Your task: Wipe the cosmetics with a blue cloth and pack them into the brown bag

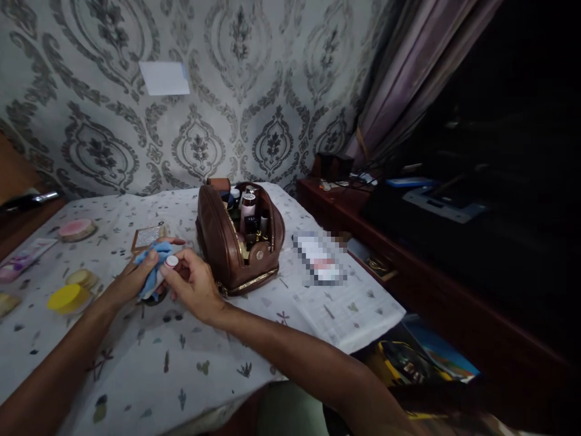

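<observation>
Small bottle (171, 262), white cap, held over the patterned tablecloth (136, 363) just left of the brown pouch (218, 242). Right hand (195, 287) pinches it between thumb and fingertips; left hand (129, 280) curls round a blue cloth (152, 253) pressed against it. Pouch unzipped, upright, packed with bottles and jars (248, 206) (labels unreadable). Yellow lid (68, 298) and pink disc (76, 229) lie well left; a framed tile (146, 236) sits just behind the hands
</observation>
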Motion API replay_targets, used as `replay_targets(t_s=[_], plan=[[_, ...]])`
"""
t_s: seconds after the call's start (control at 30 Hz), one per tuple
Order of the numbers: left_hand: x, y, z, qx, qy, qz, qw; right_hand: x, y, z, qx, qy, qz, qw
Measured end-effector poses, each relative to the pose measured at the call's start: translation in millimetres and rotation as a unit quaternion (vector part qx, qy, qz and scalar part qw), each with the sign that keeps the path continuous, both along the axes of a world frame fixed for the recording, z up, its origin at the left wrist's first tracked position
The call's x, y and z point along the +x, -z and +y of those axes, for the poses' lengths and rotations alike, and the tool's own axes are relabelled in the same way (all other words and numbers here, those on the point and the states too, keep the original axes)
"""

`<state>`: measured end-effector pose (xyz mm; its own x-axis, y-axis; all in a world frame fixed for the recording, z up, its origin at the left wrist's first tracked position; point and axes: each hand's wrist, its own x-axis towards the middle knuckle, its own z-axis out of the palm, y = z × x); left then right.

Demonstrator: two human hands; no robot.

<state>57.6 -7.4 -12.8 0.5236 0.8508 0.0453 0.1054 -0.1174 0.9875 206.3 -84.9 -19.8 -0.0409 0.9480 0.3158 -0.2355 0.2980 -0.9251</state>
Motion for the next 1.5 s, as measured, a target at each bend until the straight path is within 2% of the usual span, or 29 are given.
replay_targets(t_s=[0.17,0.3,0.43,0.57,0.67,0.77,0.83,0.9,0.97,1.03,1.13,1.27,1.4,1.5], plan=[[3,-7.0,-3,-0.042,-0.042,-0.041,0.997,8,-14.8,-10,0.065,0.054,-0.07,0.994],[10,-20.0,-11,-0.072,-0.04,-0.071,0.994,13,-20.3,-15,0.17,0.116,-0.171,0.964],[19,-32.5,-20,-0.09,-0.069,-0.136,0.984,13,-24.5,-19,0.251,0.114,-0.274,0.921],[28,-43.0,-31,-0.061,-0.121,-0.175,0.975,20,-39.6,-30,0.29,0.101,-0.291,0.906],[40,-52.7,-38,-0.004,-0.13,-0.128,0.983,36,-53.3,-43,0.312,0.114,-0.253,0.909],[57,-65.9,-44,0.134,-0.126,-0.027,0.983,63,-63.8,-59,0.307,0.152,-0.208,0.916],[69,-74.3,-47,0.251,-0.098,0.042,0.962,83,-68.3,-70,0.29,0.191,-0.173,0.922],[78,-78.9,-49,0.351,-0.044,0.112,0.928,103,-71.1,-77,0.257,0.244,-0.13,0.926],[84,-78.1,-50,0.423,0.001,0.167,0.891,122,-73.1,-81,0.229,0.284,-0.092,0.926],[86,-73.1,-52,0.471,0.007,0.188,0.862,137,-75.2,-78,0.209,0.31,-0.057,0.926],[83,-64.1,-54,0.524,-0.012,0.167,0.835,153,-79.1,-66,0.196,0.315,-0.029,0.928],[79,-58.9,-57,0.554,-0.009,0.152,0.818,163,-85.4,-39,0.189,0.272,-0.051,0.942],[80,-58.0,-58,0.544,-0.01,0.147,0.826,163,-93.5,-10,0.181,0.211,-0.157,0.948],[81,-55.9,-58,0.545,-0.02,0.145,0.826,158,-96.4,12,0.186,0.181,-0.255,0.931]])
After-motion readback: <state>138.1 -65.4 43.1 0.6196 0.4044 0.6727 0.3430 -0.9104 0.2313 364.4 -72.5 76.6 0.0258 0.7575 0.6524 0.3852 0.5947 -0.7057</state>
